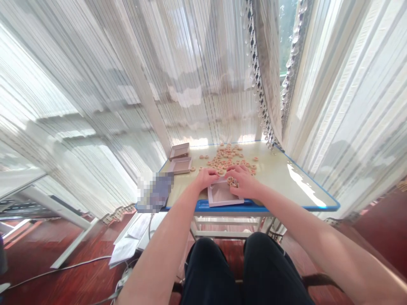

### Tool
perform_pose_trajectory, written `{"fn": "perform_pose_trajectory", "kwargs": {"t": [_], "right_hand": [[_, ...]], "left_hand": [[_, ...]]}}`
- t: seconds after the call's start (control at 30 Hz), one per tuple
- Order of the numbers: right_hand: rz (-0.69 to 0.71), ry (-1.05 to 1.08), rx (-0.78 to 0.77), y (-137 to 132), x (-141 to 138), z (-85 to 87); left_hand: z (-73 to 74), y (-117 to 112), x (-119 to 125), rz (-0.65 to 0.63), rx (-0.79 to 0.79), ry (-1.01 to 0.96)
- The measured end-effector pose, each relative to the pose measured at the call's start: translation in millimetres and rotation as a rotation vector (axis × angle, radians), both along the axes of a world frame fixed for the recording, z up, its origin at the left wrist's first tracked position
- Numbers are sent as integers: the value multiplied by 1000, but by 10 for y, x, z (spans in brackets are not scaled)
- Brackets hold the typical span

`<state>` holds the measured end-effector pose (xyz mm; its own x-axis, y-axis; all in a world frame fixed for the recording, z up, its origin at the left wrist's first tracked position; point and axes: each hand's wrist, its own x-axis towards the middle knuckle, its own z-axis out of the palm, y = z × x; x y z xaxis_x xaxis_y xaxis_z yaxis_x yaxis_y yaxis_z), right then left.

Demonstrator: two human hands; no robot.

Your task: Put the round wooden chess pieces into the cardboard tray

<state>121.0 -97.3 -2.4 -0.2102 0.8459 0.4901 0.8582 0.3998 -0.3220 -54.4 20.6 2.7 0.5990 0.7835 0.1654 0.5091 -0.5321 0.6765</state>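
Observation:
Several round wooden game pieces lie scattered over the far half of a cream table with a blue rim. A shallow open box sits at the near edge. My left hand rests on the box's far left corner, fingers curled among the nearest pieces. My right hand is at the box's far right corner, fingers closed round a few wooden pieces held over the box.
Two more shallow box parts lie at the table's far left. A blurred object sits on the near left corner. Sheer curtains hang close behind and beside the table. Papers and cables lie on the red floor at left.

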Motion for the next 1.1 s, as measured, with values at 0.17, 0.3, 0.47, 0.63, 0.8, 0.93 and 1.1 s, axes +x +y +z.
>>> {"fn": "perform_pose_trajectory", "kwargs": {"t": [0.17, 0.3, 0.47, 0.63, 0.8, 0.93, 1.1], "right_hand": [[28, -51, 33, -3, 19, -1], [36, -56, 76, -11, 47, 13], [54, -40, 138, -42, 83, 28], [70, -37, 175, -47, 92, 21], [18, -21, 155, -11, 76, 21], [-5, -26, 105, -6, 83, 29], [14, -39, 48, -51, 116, 46]], "left_hand": [[-2, 2, 8, -9, -12, 5], [1, 2, 1, -10, -4, 7], [12, -3, -3, 11, -7, 30], [-26, 37, 7, 5, -16, 12], [-21, 11, 6, 9, -6, 8], [21, -48, 2, -30, 5, 12], [45, -66, 12, -15, -7, 8]]}}
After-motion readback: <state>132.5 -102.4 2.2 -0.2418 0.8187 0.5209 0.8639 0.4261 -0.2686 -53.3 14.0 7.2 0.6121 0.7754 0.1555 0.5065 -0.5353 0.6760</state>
